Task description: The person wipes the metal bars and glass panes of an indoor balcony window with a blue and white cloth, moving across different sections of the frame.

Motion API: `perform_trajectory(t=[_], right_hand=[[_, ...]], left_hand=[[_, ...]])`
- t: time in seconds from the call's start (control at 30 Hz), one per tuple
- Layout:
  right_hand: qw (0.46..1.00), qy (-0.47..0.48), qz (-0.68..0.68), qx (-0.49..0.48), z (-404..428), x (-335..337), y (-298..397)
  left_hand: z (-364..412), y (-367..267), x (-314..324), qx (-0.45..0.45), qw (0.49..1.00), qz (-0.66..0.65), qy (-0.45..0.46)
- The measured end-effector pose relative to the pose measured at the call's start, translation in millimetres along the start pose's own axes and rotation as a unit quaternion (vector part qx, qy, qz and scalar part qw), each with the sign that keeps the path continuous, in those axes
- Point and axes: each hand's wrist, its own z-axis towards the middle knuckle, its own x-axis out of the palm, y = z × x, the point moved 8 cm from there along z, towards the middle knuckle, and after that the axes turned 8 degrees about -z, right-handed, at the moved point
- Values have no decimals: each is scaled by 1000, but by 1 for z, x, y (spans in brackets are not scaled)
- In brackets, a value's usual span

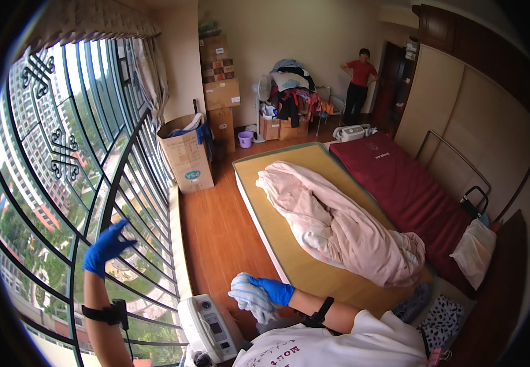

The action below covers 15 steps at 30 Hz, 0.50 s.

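Observation:
In a blue glove, my left hand (108, 247) is raised at the window guard bars (129, 183), its fingers spread and holding nothing. Whether it touches a bar I cannot tell. My right hand (269, 291), also gloved in blue, grips a bunched white cloth with blue-grey stripes (252, 296) in front of my body. Below the cloth, to its left, stands a white appliance with a control panel (210, 323). Black straps circle both of my forearms.
A bed with a tan mat (255, 169) carries a crumpled pink quilt (333, 220). Beside it lies a maroon mattress (379, 169) with a pillow (475, 252). An open carton (187, 160) and a purple bucket (245, 139) stand on the wooden floor (214, 229). A person (360, 82) stands near the door.

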Motion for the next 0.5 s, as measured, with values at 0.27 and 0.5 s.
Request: perform_trajectory(t=[0.27,0.5], right_hand=[[986,-117,-110,-54,29,-29,5],[995,80,-48,-47,38,-5,10]], left_hand=[[-52,54,78,-89,996,-10,8],[-60,68,91,-136,990,-25,16]])
